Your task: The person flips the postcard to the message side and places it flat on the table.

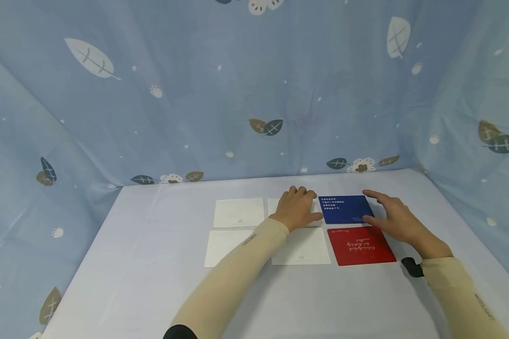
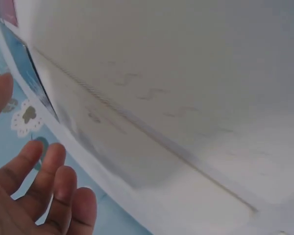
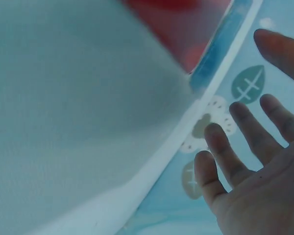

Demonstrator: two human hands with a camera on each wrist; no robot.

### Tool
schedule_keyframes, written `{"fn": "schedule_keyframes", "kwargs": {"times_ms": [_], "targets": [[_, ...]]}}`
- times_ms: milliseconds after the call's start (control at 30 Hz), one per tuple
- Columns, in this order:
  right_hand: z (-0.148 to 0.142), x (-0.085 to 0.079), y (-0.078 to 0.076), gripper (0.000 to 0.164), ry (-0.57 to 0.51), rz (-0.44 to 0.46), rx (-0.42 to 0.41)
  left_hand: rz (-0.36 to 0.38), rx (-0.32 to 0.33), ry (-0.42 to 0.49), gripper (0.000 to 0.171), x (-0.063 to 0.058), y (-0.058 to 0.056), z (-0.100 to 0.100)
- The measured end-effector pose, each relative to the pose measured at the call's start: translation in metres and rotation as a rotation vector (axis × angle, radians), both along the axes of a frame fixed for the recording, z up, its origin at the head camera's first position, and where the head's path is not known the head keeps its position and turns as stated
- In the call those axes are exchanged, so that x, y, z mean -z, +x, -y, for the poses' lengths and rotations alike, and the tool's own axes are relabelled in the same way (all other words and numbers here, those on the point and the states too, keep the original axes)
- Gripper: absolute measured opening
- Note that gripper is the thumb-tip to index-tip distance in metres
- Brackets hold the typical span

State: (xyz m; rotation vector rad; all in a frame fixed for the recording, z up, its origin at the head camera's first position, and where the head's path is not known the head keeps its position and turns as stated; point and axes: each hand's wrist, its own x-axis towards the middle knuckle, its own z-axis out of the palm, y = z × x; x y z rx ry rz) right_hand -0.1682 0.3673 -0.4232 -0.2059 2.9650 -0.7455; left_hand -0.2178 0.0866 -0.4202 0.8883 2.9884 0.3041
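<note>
A blue card [image 1: 343, 209] with white writing lies flat at the back right of the group. At its left side is my left hand [image 1: 296, 208], above a partly hidden white card [image 1: 273, 204], fingers loosely bent and holding nothing. My right hand [image 1: 393, 220] is by the blue card's right edge, thumb and fingers spread; whether the thumb touches the card I cannot tell. In the right wrist view that hand [image 3: 262, 181] grips nothing. Nearer than the blue card lies a red card [image 1: 356, 254] with white script.
More white cards lie to the left: one at the back [image 1: 237, 212], one in front of it [image 1: 220, 245] partly covered by my left sleeve, and one beside the red card [image 1: 303, 249]. A blue patterned curtain [image 1: 220, 94] rises behind the white tabletop [image 1: 144, 263].
</note>
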Motion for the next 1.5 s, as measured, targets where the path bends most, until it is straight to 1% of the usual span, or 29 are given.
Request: {"fn": "schedule_keyframes", "kwargs": {"times_ms": [133, 267, 367, 467, 567, 733, 867, 1033, 1133, 1300, 1500], "targets": [[-0.006, 0.003, -0.007, 0.09, 0.018, 0.034, -0.009, 0.053, 0.005, -0.014, 0.069, -0.001, -0.005, -0.011], [-0.009, 0.005, -0.014, 0.09, 0.034, 0.058, -0.012, 0.06, 0.016, -0.046, 0.078, 0.0, -0.013, -0.021], [-0.012, 0.006, -0.018, 0.089, 0.044, 0.07, -0.008, 0.049, 0.026, -0.066, 0.081, -0.001, -0.017, -0.026], [-0.014, 0.006, -0.021, 0.093, 0.044, 0.095, -0.007, 0.043, 0.04, -0.094, 0.081, -0.004, -0.016, -0.03], [-0.014, 0.005, -0.023, 0.096, 0.059, 0.125, -0.023, 0.044, 0.039, -0.128, 0.081, -0.006, -0.015, -0.031], [-0.013, 0.002, -0.028, 0.099, 0.112, 0.137, -0.069, 0.073, 0.025, -0.185, 0.083, -0.006, -0.014, -0.034], [-0.013, 0.001, -0.032, 0.098, 0.103, 0.143, -0.07, 0.098, 0.013, -0.211, 0.086, -0.006, -0.017, -0.037], [-0.013, 0.0, -0.034, 0.099, 0.111, 0.157, -0.057, 0.12, -0.005, -0.207, 0.087, -0.004, -0.02, -0.042], [-0.011, 0.001, -0.035, 0.1, 0.14, 0.161, -0.056, 0.13, -0.015, -0.198, 0.088, -0.001, -0.02, -0.045], [-0.008, 0.001, -0.037, 0.101, 0.179, 0.166, -0.058, 0.113, -0.025, -0.195, 0.088, 0.002, -0.018, -0.048], [-0.008, -0.001, -0.038, 0.102, 0.184, 0.179, -0.054, 0.095, -0.023, -0.209, 0.086, 0.0, -0.013, -0.05]]}}
